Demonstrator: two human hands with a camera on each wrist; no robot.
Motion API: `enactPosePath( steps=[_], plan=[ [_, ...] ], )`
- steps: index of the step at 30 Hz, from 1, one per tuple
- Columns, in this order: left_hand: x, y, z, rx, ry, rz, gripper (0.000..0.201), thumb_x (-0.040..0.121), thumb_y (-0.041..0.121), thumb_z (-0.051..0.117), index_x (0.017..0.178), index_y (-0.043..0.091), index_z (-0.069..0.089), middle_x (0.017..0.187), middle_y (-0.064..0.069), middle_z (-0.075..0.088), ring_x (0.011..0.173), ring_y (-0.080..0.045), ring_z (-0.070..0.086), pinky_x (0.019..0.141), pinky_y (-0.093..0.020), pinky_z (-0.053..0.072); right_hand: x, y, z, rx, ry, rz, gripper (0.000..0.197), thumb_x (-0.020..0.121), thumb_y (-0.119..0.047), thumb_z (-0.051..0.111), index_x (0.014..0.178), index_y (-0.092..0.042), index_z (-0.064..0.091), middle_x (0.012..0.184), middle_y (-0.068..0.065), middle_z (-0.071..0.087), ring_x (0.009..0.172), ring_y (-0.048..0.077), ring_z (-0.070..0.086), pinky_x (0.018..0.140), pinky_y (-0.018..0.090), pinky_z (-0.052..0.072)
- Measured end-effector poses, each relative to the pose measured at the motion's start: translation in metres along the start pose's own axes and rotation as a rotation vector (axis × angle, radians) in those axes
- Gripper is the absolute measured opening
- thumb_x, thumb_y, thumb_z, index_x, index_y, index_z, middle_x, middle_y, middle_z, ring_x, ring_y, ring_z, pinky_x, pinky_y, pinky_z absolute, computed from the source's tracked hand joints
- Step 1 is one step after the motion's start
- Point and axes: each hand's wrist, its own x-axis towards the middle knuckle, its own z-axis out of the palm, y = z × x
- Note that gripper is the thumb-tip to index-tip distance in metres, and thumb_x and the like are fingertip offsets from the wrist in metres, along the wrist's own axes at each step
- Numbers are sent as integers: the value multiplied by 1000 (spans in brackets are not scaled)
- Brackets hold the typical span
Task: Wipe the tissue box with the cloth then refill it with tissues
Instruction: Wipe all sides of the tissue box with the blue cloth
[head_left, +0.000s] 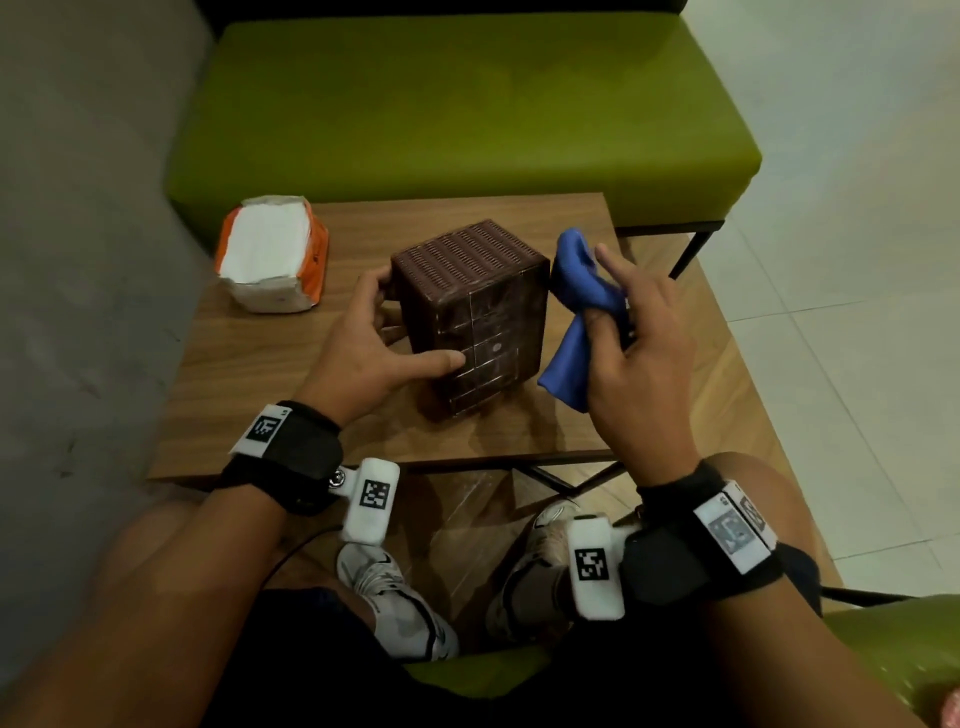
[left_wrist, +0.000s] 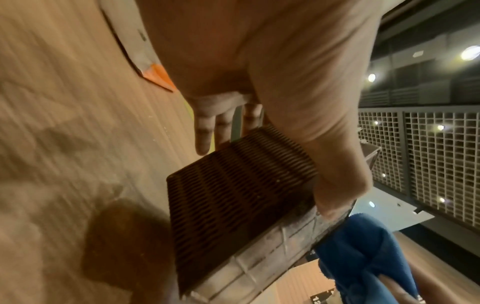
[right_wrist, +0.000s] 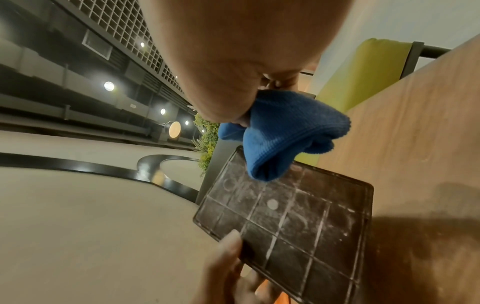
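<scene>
On the wooden table (head_left: 249, 364) the brown tissue box (head_left: 470, 312) lies tipped on its side, the left hand (head_left: 363, 348) gripping it between thumb and fingers while the right hand (head_left: 639, 353) clutches the bunched blue cloth (head_left: 576, 312) against its right side, the tissue pack (head_left: 270, 254) lying well apart

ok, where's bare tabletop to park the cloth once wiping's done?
Free: the near-left table corner, bordered by the left hand and the tissue pack; also the strip along the near edge below the tissue box. Crowded: the right side, where the right hand holds the cloth beside the box.
</scene>
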Motion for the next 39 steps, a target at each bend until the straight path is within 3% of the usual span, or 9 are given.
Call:
enactPosePath(
  steps=[4, 7, 13, 17, 21, 25, 29, 33, 39],
  plan=[
    [-6, 10, 2, -174, -3, -28, 103, 62, 48, 93, 152, 29, 47, 144, 4, 64, 127, -9, 68, 98, -27, 60, -7, -12, 12, 7, -28, -51, 54, 101, 1, 61, 153, -11, 55, 119, 10, 56, 106, -6, 49, 96, 8, 37],
    [-7, 14, 9, -267, 12, -77, 93, 66, 49, 87, 150, 30, 50, 137, -3, 69, 123, -15, 72, 95, -32, 62, -10, -20, 23, -43, 12, -84, 48, 102, -2, 62, 150, -7, 57, 115, 7, 50, 97, 0, 46, 90, 5, 36],
    [-11, 20, 15, -388, 2, -111, 82, 76, 47, 78, 151, 21, 58, 127, -6, 77, 116, -24, 77, 80, -32, 64, -23, -26, 35, -312, -176, -339, 43, 104, -12, 57, 146, -9, 63, 122, 21, 54, 106, 31, 56, 77, 44, 53],
    [-18, 22, 16, -348, -64, -113, 62, 77, 47, 78, 137, 37, 67, 121, 5, 80, 116, -19, 76, 81, -30, 64, -8, -30, 32, -264, 1, -172, 43, 97, -4, 60, 140, -7, 68, 114, 20, 55, 101, 29, 54, 78, 40, 49],
    [-21, 24, 22, -345, -61, -101, 67, 80, 43, 76, 142, 22, 65, 117, 5, 81, 109, -11, 77, 79, -25, 62, -29, -49, 38, -315, -218, -409, 40, 102, -10, 55, 139, -6, 68, 114, 20, 55, 99, 29, 53, 75, 36, 47],
    [-24, 23, 15, -354, -50, -123, 64, 78, 46, 78, 139, 32, 66, 124, 1, 79, 115, -19, 77, 79, -29, 64, -5, -31, 23, -247, -59, -213, 40, 97, -9, 59, 134, -9, 72, 114, 19, 55, 103, 28, 53, 79, 38, 47],
    [-25, 22, 14, -346, -70, -90, 61, 87, 33, 76, 146, 25, 64, 128, -6, 78, 115, -16, 76, 80, -27, 62, -23, -47, 32, -315, -241, -439, 37, 100, -10, 59, 134, -8, 72, 113, 22, 57, 99, 32, 55, 75, 42, 48],
    [-26, 22, 14, -353, -68, -89, 67, 79, 44, 77, 142, 29, 64, 126, -4, 78, 115, -20, 77, 80, -30, 64, -5, -40, 26, -238, -94, -271, 38, 93, -4, 65, 129, -10, 75, 115, 20, 56, 105, 31, 55, 83, 40, 47],
    [-26, 19, 7, -359, -85, -77, 65, 78, 44, 78, 141, 34, 65, 133, -14, 74, 118, -21, 76, 84, -30, 63, -14, -36, 19, -304, -215, -351, 36, 96, -9, 61, 130, -12, 74, 117, 20, 56, 106, 31, 54, 83, 40, 48]
  ],
)
